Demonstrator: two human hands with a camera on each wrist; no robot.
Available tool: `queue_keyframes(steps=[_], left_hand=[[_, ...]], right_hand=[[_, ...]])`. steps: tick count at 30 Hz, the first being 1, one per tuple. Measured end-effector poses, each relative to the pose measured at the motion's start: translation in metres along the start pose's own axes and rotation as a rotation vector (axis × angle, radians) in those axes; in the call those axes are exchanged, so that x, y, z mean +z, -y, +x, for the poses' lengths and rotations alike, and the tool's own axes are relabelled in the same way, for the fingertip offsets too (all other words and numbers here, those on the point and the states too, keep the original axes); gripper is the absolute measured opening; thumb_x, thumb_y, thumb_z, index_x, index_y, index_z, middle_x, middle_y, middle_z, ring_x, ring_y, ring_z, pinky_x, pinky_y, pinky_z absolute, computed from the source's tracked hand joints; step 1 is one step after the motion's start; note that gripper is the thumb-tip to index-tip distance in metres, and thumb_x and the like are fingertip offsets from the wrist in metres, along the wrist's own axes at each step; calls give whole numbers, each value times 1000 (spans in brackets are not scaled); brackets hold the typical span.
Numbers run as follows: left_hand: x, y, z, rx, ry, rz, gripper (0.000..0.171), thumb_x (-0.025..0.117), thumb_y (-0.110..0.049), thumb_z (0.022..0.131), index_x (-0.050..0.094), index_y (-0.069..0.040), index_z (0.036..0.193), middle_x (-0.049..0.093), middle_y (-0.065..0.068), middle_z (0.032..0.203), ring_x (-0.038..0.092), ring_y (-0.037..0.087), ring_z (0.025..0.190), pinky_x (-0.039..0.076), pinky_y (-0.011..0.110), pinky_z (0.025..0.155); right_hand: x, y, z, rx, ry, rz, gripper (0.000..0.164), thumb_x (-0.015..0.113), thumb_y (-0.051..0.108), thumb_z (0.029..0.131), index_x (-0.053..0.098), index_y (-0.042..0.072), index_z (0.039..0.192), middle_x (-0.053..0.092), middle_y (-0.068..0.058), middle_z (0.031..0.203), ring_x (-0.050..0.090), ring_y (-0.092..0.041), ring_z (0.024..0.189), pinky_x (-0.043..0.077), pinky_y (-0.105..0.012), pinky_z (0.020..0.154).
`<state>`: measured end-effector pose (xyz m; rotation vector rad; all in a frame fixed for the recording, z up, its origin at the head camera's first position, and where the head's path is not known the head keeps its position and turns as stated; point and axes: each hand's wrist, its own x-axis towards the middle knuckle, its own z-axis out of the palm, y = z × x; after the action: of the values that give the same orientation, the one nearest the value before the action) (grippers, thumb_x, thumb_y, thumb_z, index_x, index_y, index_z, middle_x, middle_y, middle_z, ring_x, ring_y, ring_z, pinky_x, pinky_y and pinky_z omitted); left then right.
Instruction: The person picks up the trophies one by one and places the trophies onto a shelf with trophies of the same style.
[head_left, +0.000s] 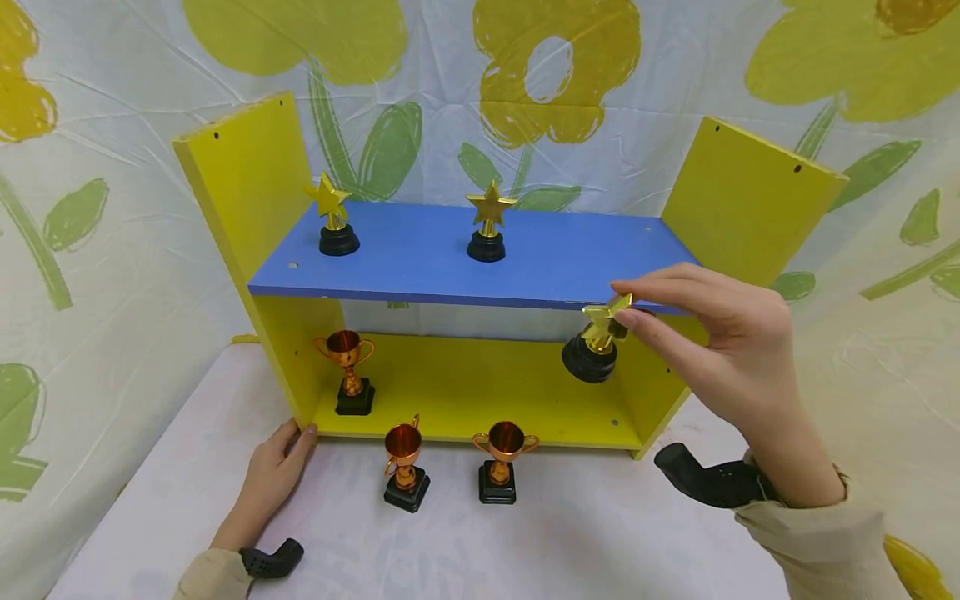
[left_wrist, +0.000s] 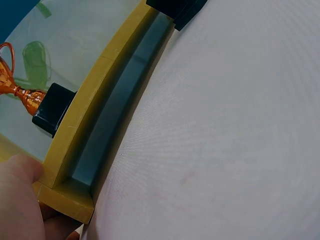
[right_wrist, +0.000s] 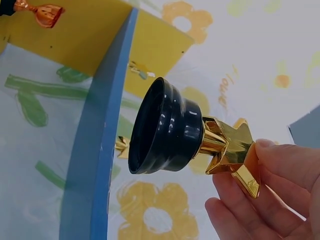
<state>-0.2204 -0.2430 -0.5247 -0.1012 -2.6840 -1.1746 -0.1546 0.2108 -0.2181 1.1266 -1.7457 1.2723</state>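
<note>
My right hand pinches a gold star trophy by its star, thumb on one side and fingers on the other. The trophy's black round base tilts down, in front of the blue shelf board's right part. My left hand grips the lower left front corner of the yellow and blue shelf unit, the thumb on its face and fingers behind the panel. Two other star trophies stand on the blue board, one at the left and one near the middle.
A copper-coloured cup trophy stands inside the lower yellow compartment at the left. Two more cup trophies, one turned and one facing forward, stand on the white table before the unit. A flower-patterned cloth hangs behind.
</note>
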Motion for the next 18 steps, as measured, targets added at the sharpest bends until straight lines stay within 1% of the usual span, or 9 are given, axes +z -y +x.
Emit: queue_keyframes(steps=[9,13,16,18], left_hand=[[0,2,1,10,4,3,51,45,-40,105,52,-1,137,55,26,137,51,47,126,38,63,103],[0,2,1,-1,8,2,53,45,-41,105,51,-1,139,53,26,139,49,47,127,38,63,104],[0,1,1,-7,10,1,53,45,-41,105,51,-1,140,53,26,139,49,47,128,37,63,104],[0,1,1,-10,11,0,53,45,-42,105,50,-1,140,53,25,139,49,47,128,37,63,104]], right_hand=[[-1,-3,7,5,7,-46,22,80,7,83,74,-12,92,74,-18,91,70,-15,86,54,-19,79],[-2,-5,10,18,24,-46,19,79,2,83,73,-13,93,73,-19,91,69,-16,84,54,-19,77],[-3,-7,12,23,28,-11,17,78,-4,82,72,-15,93,73,-20,91,69,-17,84,55,-20,77],[-4,-8,13,25,27,3,17,78,-4,81,72,-16,92,73,-20,92,69,-18,84,55,-20,78]])
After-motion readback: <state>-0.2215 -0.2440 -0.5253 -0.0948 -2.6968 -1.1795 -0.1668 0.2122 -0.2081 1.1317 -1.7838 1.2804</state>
